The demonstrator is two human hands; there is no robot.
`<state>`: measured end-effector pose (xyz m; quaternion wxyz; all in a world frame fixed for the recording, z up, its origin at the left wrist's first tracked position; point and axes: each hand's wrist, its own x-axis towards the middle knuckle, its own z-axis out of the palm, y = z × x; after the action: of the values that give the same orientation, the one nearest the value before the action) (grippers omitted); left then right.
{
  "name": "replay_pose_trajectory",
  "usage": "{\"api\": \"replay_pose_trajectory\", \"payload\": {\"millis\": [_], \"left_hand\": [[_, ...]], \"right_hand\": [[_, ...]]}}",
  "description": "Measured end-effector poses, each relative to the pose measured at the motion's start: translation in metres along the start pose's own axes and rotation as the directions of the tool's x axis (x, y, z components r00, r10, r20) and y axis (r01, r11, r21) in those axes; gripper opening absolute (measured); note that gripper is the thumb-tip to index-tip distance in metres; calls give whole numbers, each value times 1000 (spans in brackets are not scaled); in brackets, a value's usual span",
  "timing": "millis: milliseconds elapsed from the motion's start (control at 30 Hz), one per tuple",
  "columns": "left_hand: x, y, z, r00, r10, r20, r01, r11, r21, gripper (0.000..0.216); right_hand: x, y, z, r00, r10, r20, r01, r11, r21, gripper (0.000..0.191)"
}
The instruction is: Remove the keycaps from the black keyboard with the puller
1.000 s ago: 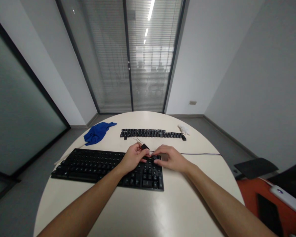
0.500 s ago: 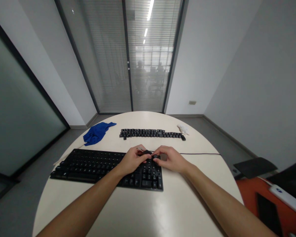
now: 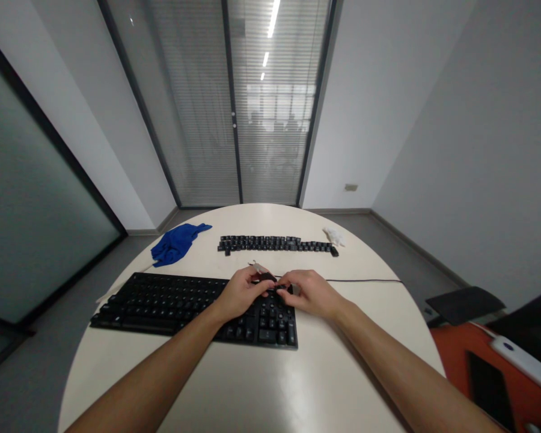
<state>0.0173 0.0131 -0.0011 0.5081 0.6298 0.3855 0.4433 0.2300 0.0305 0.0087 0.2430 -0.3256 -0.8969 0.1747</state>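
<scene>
Over the keyboard (image 3: pixel 162 300), the left hand (image 3: pixel 240 293) pinches a dark tool (image 3: pixel 267 277); the right hand (image 3: pixel 314 292) curls close, its grip unclear. Keycaps (image 3: pixel 270 243) lie toward the table's (image 3: pixel 261 388) far edge.

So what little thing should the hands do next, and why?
Perhaps the right hand should work gently at the spot beneath its fingers, since it is curled over the far right part of the long black keyboard, while the left hand's small black tool has its wire ends pointing away.
</scene>
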Motion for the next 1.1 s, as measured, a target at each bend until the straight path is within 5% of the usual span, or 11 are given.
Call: {"api": "replay_pose_trajectory", "payload": {"millis": [233, 533, 633, 800, 1100], "left_hand": [[1, 0, 1, 999, -26, -31, 25, 999, -31, 26], [2, -1, 0, 997, 32, -64, -29, 998, 52, 17], [-2, 0, -2, 983, 181, -13, -174, 963, 208, 10], [-9, 3, -1, 884, 397, 246, -467, 775, 426, 23], [-10, 1, 2, 875, 382, 297, -483, 720, 499, 27]], "right_hand": [[0, 2, -3, 1000, 22, -13, -22, 999, 49, 20], [0, 8, -5, 997, 66, 25, -71, 938, 340, 28], [-1, 13, -6, 994, 102, 44, -111, 919, 378, 30], [-2, 18, -4, 983, 176, 52, -183, 904, 387, 29], [-2, 23, -1, 983, 185, 13, -177, 919, 353, 21]]}}
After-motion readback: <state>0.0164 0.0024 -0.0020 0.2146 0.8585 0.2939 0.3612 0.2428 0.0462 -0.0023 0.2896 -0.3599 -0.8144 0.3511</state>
